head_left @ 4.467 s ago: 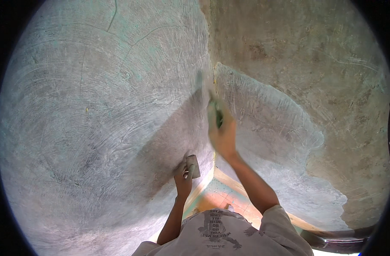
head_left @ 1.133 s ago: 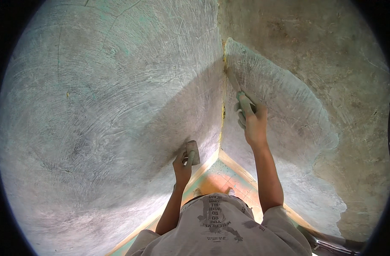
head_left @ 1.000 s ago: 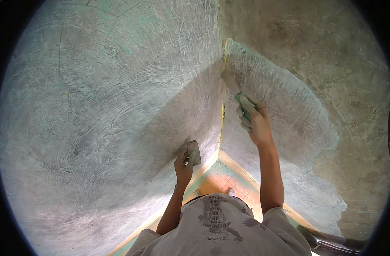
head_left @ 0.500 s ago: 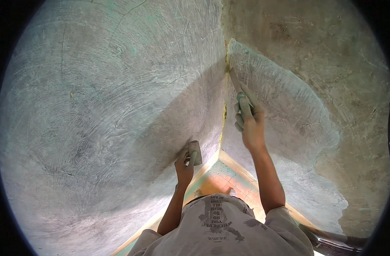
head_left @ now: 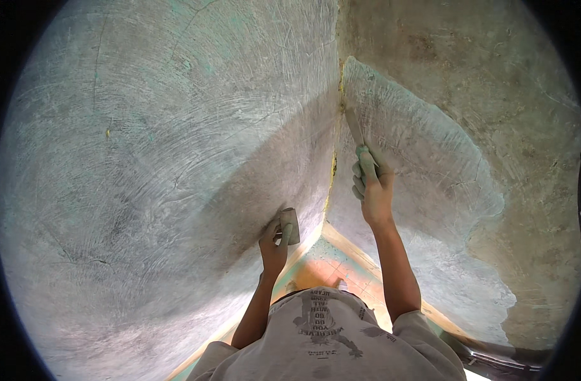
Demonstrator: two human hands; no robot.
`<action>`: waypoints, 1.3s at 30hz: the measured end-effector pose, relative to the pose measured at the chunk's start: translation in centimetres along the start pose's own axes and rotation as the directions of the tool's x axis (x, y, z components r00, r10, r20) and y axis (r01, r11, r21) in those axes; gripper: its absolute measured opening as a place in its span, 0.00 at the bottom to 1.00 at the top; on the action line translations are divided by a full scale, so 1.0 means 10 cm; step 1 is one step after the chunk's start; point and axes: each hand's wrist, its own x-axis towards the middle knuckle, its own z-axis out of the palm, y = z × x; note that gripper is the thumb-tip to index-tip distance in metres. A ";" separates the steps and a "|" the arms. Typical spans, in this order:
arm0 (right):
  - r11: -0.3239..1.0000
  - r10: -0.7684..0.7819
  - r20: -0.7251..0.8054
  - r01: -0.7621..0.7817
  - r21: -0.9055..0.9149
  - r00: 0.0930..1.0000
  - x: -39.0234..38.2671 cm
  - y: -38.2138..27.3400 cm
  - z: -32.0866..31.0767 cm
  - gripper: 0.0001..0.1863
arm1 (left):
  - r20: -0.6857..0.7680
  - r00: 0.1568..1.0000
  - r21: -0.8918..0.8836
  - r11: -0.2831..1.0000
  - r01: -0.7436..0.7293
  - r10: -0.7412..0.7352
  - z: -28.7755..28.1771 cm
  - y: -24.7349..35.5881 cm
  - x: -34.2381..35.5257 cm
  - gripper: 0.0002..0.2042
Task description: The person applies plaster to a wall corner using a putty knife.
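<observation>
At two meeting walls [head_left: 176,159] | right hand [head_left: 375,187] closed round one scraper [head_left: 354,127] | left hand [head_left: 274,247] pinching one flat piece [head_left: 293,220]

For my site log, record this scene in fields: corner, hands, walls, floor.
Corner seam: yellowish streaks along it
Left hand: holds a small rectangular piece
Right hand: grips a flat-bladed tool, tip beside that seam
Left wall: grey, scratched, greenish tints
Right wall: brown, with a paler grey patch
Floor: orange, tiled
</observation>
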 end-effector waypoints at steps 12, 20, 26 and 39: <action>0.999 0.041 0.007 -0.041 -0.008 0.999 0.08 -0.12 -0.04 0.24 | 0.106 0.994 -0.029 0.999 -0.025 0.028 0.04 -0.05 0.13 0.18; 0.997 0.081 -0.009 -0.081 0.020 0.997 0.03 -0.14 -0.01 0.19 | 0.062 0.997 -0.056 0.998 -0.034 0.038 0.04 -0.09 0.10 0.15; 0.994 0.107 0.070 -0.108 0.010 0.992 0.12 -0.16 -0.08 0.17 | 0.056 0.997 -0.077 0.996 -0.044 0.049 0.05 -0.04 0.09 0.13; 0.991 0.085 0.051 -0.079 -0.107 0.995 -0.05 0.14 -0.12 0.22 | 0.017 1.000 -0.064 0.998 -0.008 0.009 -0.01 -0.14 0.04 0.13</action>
